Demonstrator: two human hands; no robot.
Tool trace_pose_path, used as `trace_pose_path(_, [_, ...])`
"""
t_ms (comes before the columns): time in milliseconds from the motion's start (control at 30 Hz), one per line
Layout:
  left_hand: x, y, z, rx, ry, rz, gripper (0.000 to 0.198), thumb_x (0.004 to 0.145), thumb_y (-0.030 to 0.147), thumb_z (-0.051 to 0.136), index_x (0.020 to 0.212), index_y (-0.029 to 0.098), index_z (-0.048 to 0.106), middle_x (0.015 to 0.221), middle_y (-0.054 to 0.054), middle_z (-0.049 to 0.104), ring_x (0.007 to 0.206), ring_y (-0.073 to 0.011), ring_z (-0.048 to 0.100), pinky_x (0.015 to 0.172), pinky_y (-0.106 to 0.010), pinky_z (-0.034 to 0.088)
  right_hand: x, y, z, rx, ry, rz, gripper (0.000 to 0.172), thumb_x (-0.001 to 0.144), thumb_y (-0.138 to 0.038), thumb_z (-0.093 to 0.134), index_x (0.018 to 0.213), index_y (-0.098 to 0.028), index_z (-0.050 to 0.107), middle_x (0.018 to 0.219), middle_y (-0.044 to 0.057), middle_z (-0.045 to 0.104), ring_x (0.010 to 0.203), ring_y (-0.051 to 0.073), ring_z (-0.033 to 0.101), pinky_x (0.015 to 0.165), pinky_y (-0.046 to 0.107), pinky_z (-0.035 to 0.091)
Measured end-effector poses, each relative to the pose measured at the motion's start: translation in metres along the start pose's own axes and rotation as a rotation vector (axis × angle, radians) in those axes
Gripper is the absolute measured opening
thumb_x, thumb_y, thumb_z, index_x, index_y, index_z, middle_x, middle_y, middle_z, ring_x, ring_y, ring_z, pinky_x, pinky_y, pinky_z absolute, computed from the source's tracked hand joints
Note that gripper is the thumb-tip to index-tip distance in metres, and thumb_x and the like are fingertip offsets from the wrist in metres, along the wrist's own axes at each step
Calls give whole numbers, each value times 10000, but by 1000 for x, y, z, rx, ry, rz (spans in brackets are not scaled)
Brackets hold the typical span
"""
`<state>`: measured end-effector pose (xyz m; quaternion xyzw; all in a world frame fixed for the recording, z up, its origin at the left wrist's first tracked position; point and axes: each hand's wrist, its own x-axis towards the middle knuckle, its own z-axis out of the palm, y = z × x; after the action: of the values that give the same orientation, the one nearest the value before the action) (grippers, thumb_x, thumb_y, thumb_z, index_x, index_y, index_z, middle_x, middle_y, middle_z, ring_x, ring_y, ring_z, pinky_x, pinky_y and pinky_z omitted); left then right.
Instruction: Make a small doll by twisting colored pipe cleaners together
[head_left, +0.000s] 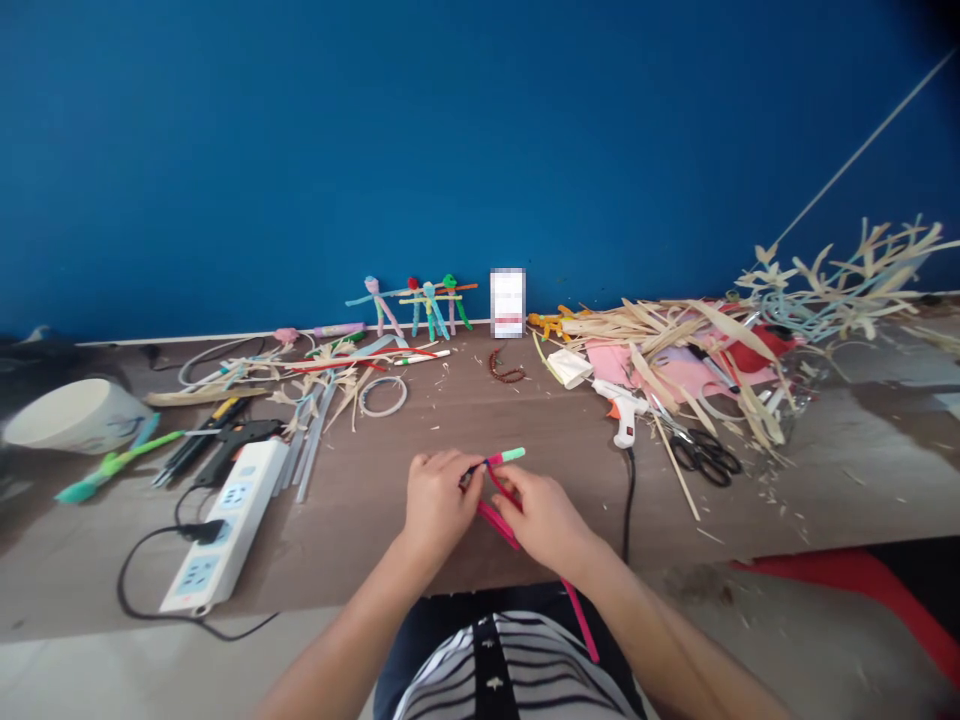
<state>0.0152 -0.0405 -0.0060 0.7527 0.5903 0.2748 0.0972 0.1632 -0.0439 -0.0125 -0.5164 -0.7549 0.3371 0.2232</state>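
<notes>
Close to the table's front edge, my left hand point(441, 500) pinches a thin pen-like stick point(513, 455) whose light green end points right. A bright pink pipe cleaner point(581, 622) winds around the stick near that end. The fingers of my right hand point(546, 518) are closed on this pipe cleaner, and a long pink length hangs below the wrist past the table edge. Another pink stretch point(496, 524) shows between the two hands. My fingers hide the stick's other end and part of the winding.
A white power strip point(232, 530) and a black glue gun point(238, 448) lie left. Rightward are a white glue gun point(624, 412), black scissors point(705, 457) and heaped straw-coloured strips point(622, 325). Pipe-cleaner figures point(430, 308) and a blurred phone-like rectangle point(508, 303) stand against the wall.
</notes>
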Motion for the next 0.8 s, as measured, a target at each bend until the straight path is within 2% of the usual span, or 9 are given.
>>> trace_pose_path(133, [2,0,-3,159,-31,132,216,809,205,417,784,189,631,690,-37,631,661,-164,536,627,-316,262,-2,-10,-11,-245,-32,-41,139,787,-187,442,877,-197,547,774,43,631,697,176,577,593,256,322])
trace_pose_path(233, [3,-3,-7,200,-79,237,223,818,193,406,748,183,618,645,-28,612,645,-159,522,616,-317,242,0,-16,-25,-320,-27,-71,121,808,-197,419,812,-184,539,764,44,620,686,157,560,594,252,307])
trace_pose_path(333, [4,-5,-10,147,-123,328,215,821,181,405,753,184,609,648,-20,609,642,-148,513,642,-319,248,7,-18,-39,-256,-35,-110,126,802,-210,434,773,-185,554,731,20,609,671,131,535,596,239,306])
trace_pose_path(433, [3,-8,-14,14,-170,377,200,822,188,415,764,182,606,697,-24,626,676,-142,521,689,-321,268,21,-12,-47,-47,-93,-74,117,758,-220,481,721,-176,582,631,-11,574,582,101,489,550,214,311])
trace_pose_path(533, [3,-8,-16,-155,-179,345,170,812,213,448,766,181,608,668,-16,628,645,-130,522,706,-309,295,34,-2,-47,284,-251,16,145,722,-253,504,669,-142,582,543,-29,517,486,75,430,487,193,321])
trace_pose_path(633, [1,-8,-14,-288,-111,222,136,788,229,492,768,184,618,620,-8,615,600,-126,513,674,-283,330,39,6,-41,508,-393,108,149,687,-278,532,659,-134,558,459,-65,442,376,49,342,394,180,274])
trace_pose_path(800, [-1,-10,-6,-275,10,44,114,760,224,526,758,189,635,624,-11,621,610,-135,525,648,-269,340,30,7,-19,576,-387,125,162,723,-282,487,625,-153,488,423,-88,361,336,40,298,356,172,232])
